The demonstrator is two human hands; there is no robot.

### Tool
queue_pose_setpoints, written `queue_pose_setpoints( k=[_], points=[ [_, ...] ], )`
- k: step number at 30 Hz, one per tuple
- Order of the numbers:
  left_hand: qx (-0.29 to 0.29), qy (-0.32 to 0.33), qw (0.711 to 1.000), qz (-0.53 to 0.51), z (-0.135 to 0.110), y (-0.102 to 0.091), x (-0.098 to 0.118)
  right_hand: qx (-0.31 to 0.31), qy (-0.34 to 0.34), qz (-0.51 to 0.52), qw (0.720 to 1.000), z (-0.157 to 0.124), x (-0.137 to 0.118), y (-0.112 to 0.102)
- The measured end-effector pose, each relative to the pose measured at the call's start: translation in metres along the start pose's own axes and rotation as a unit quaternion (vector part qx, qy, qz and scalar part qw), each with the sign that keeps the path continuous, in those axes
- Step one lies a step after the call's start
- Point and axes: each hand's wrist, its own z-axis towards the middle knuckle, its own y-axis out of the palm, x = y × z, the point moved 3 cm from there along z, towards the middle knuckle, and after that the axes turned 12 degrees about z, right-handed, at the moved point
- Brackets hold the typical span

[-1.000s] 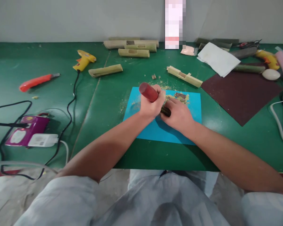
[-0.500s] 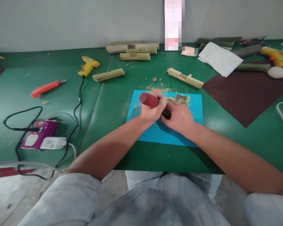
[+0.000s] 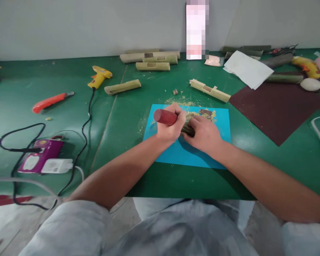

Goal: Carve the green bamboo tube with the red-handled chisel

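My left hand (image 3: 170, 128) is wrapped round the thick red handle (image 3: 165, 117) of a tool whose working end is hidden by my fingers. Close beside it, my right hand (image 3: 205, 132) grips a short dark bamboo piece (image 3: 188, 130), mostly covered by the fingers. Both hands are over a blue sheet (image 3: 190, 154) lying on the green table. Behind my right hand, pale shavings and a brown chip (image 3: 206, 112) lie on the sheet.
Cut bamboo sections (image 3: 153, 66) line the back wall, and a notched one (image 3: 210, 91) lies beyond the sheet. To the left are a yellow glue gun (image 3: 100, 76), a red utility knife (image 3: 52, 102) and a purple power box (image 3: 42, 155) with cables. Brown sheet (image 3: 276, 113) and white paper (image 3: 246, 69) lie right.
The red handle has tipped a little to the left along with my left hand. My right hand stays on the bamboo. The whole view has shifted slightly.
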Motion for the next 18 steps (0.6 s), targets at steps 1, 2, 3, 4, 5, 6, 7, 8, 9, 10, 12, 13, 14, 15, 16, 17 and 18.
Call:
queue_pose_setpoints(
  k=[1, 2, 3, 4, 5, 6, 7, 8, 9, 10, 12, 13, 14, 15, 16, 17, 18],
  points=[
    [0.007, -0.001, 1.0, 0.0, 0.0, -0.002, 0.003, 0.002, -0.012, 0.0, 1.0, 0.0, 0.0, -0.001],
    [0.013, 0.003, 1.0, 0.001, 0.001, -0.003, 0.006, 0.005, -0.023, 0.002, 1.0, 0.0, -0.001, -0.002],
    [0.018, 0.013, 1.0, 0.005, 0.001, -0.005, 0.01, 0.012, -0.032, 0.004, 0.999, 0.0, -0.001, -0.003],
    [0.023, 0.027, 0.999, 0.012, 0.001, -0.006, 0.014, 0.021, -0.039, 0.006, 0.999, 0.0, -0.001, -0.004],
    [0.024, 0.043, 0.999, 0.022, 0.0, -0.007, 0.018, 0.031, -0.043, 0.008, 0.999, -0.001, -0.001, -0.005],
    [0.027, 0.059, 0.997, 0.032, -0.001, -0.008, 0.021, 0.041, -0.046, 0.012, 0.998, -0.001, -0.001, -0.006],
    [0.03, 0.078, 0.996, 0.041, -0.002, -0.009, 0.025, 0.052, -0.047, 0.018, 0.997, -0.002, -0.001, -0.007],
    [0.033, 0.102, 0.993, 0.05, -0.003, -0.01, 0.027, 0.063, -0.045, 0.028, 0.997, -0.002, 0.0, -0.008],
    [0.035, 0.129, 0.989, 0.059, -0.004, -0.011, 0.029, 0.073, -0.041, 0.04, 0.996, -0.003, 0.001, -0.008],
    [0.036, 0.16, 0.984, 0.069, -0.005, -0.013, 0.031, 0.082, -0.034, 0.056, 0.994, -0.003, 0.003, -0.009],
    [0.034, 0.24, 0.966, 0.091, -0.004, -0.015, 0.035, 0.095, -0.023, 0.09, 0.991, -0.004, 0.006, -0.009],
    [0.028, 0.282, 0.953, 0.104, -0.003, -0.016, 0.037, 0.097, -0.021, 0.105, 0.99, -0.004, 0.007, -0.009],
    [0.02, 0.323, 0.939, 0.118, -0.002, -0.017, 0.039, 0.101, -0.023, 0.118, 0.988, -0.005, 0.008, -0.008],
    [0.009, 0.362, 0.923, 0.134, -0.001, -0.018, 0.041, 0.107, -0.028, 0.129, 0.985, -0.005, 0.009, -0.009],
    [-0.003, 0.396, 0.906, 0.15, -0.001, -0.018, 0.044, 0.117, -0.036, 0.139, 0.983, -0.006, 0.009, -0.009],
    [-0.012, 0.43, 0.889, 0.16, -0.002, -0.018, 0.046, 0.128, -0.045, 0.147, 0.98, -0.007, 0.008, -0.01],
    [-0.02, 0.458, 0.874, 0.163, -0.004, -0.018, 0.048, 0.14, -0.054, 0.155, 0.976, -0.009, 0.008, -0.011]
  ],
)
